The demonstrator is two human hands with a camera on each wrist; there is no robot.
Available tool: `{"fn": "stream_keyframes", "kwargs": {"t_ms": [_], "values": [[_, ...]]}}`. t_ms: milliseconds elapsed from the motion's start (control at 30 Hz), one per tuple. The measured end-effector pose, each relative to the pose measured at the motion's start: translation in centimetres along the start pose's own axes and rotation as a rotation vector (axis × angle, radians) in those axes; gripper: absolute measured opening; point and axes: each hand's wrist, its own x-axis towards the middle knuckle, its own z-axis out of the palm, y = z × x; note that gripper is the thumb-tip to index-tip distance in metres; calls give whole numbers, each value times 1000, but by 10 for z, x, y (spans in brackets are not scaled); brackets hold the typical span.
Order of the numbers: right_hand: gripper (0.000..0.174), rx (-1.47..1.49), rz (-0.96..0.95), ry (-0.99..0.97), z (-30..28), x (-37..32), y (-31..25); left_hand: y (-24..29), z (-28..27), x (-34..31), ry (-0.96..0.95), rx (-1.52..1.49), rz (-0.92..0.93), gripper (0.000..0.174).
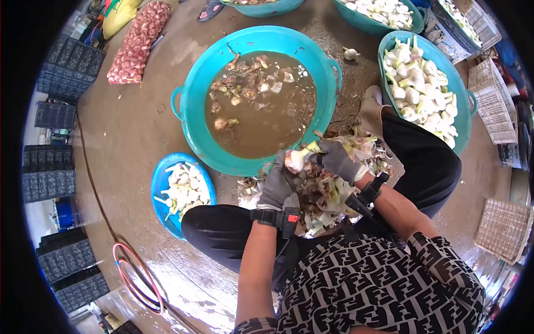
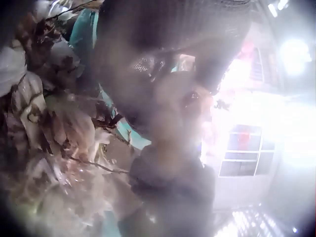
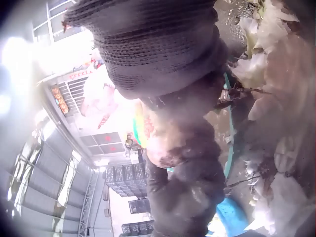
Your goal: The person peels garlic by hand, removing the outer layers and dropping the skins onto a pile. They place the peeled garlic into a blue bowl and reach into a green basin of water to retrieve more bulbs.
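Observation:
A garlic bulb (image 1: 296, 160), white with a purplish root end and a short pale green stem, is held between both gloved hands near the front rim of a large teal basin (image 1: 194, 136). The left hand (image 1: 278, 185) grips the bulb's root end from below. On the stem side, the right hand (image 1: 338, 160) pinches it with curled fingers. In the right wrist view the bulb (image 3: 165, 145) is partly covered by the gloves. Under the hands lies a heap of peeled garlic skins (image 1: 325, 200). The left wrist view is hazy.
Muddy water with unpeeled bulbs fills the teal basin. A small blue basin (image 1: 157, 192) of cleaned garlic stands left, a larger teal tub (image 1: 464, 131) of white bulbs right. Beyond lie a red mesh sack (image 1: 139, 42) and a loose bulb (image 1: 350, 53); a hose (image 1: 136, 278) coils lower left.

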Motion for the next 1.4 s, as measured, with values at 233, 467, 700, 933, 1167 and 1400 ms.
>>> {"fn": "stream_keyframes", "kwargs": {"t_ms": [233, 467, 700, 933, 1167, 1400], "values": [[23, 172, -2, 84, 6, -4, 3, -16, 11, 1, 194, 872, 517, 43], [18, 275, 0, 68, -7, -24, -11, 3, -18, 5, 0, 434, 241, 45], [12, 65, -233, 108, -12, -22, -25, 12, -3, 8, 428, 1126, 504, 26], [35, -234, -149, 319, -48, -29, -7, 26, 12, -22, -39, 590, 368, 24], [25, 291, -116, 238, -70, -50, -33, 28, -31, -7, -276, -188, 430, 37], [58, -364, 201, -115, -38, -19, -46, 19, -20, -5, 80, -152, 361, 32]]}}
